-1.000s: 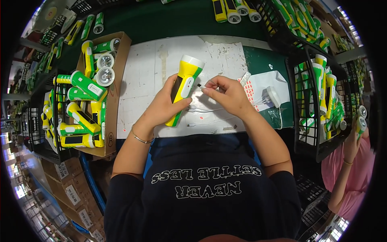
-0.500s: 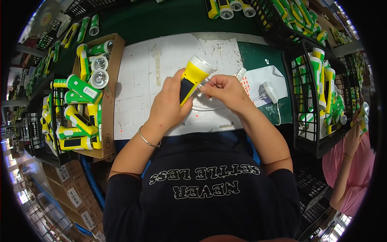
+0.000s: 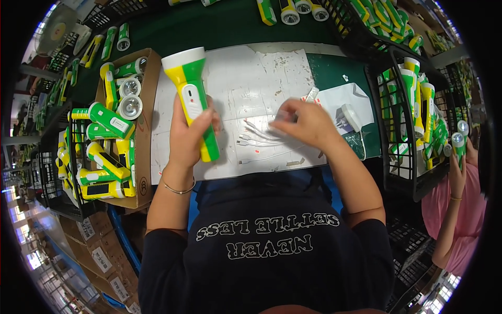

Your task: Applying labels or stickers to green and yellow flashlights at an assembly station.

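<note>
My left hand (image 3: 191,133) is wrapped round the body of a yellow and green flashlight (image 3: 189,89) with a white head. The flashlight stands tilted over the white work surface, its head away from me. Its switch and a small dark socket on a white panel face up, with my thumb beside the panel. To the right, my right hand (image 3: 308,124) hovers by several white charging cables (image 3: 256,140), apart from the flashlight. Its fingers are bent and smeared by motion, so whether they hold anything does not show. The cables' plugs point left, toward the flashlight.
A cardboard box (image 3: 148,131) of flashlights stands on the left, beside a black crate (image 3: 46,167). Another black crate (image 3: 410,172) holds flashlights on the right. A white charger block (image 3: 349,118) lies near it. At far right, a person in pink (image 3: 452,209) holds flashlights.
The flashlight has moved left and turned, from its dark panel showing to its switch side. My right hand has come away from it, slightly right and down, uncovering the cable plugs.
</note>
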Demonstrator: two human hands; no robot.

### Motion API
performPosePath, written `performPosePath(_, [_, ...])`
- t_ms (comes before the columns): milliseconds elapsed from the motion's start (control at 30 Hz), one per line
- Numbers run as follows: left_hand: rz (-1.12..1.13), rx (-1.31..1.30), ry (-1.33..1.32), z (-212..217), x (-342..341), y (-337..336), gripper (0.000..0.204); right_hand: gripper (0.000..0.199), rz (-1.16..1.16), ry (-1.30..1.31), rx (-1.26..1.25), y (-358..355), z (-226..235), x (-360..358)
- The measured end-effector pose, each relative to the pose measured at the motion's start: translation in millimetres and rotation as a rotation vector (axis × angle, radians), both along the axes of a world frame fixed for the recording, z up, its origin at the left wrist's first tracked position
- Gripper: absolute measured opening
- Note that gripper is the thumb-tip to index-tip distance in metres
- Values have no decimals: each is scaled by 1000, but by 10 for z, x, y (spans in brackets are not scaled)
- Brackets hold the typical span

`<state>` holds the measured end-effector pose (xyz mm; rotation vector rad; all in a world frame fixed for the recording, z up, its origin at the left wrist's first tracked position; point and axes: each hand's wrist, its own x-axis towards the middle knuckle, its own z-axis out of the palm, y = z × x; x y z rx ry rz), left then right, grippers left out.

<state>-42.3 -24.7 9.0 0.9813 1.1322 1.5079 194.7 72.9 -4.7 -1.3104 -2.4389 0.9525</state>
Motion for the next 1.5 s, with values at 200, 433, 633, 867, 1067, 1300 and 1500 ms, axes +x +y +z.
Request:
performPosePath(200, [-27, -73, -233, -62, 195, 41, 55, 47, -290, -510, 194, 315, -101, 16])
performPosePath(433, [-151, -74, -313, -83, 273, 25, 54, 43, -337, -493, 157, 323, -17, 85])
performPosePath(633, [-194, -108, -233, 11, 314, 4, 54, 28, -207, -420, 124, 302, -61, 213])
performPosePath(867, [-209, -121, -212, 20, 308, -14, 53, 31, -77, -455, 282, 304, -80, 320])
performPosePath(1067, [-226, -104, -312, 33, 281, -18, 38, 25, 136, -366, 360, 304, 2, 374])
performPosePath(1300, [-289, -143, -305, 73, 262, -50, 47, 22, 218, -365, 404, 387, -30, 443])
performPosePath(1500, [-234, -51, 8, 109, 310, -104, 68, 13, 186, 404, -131, -61, 566, 215])
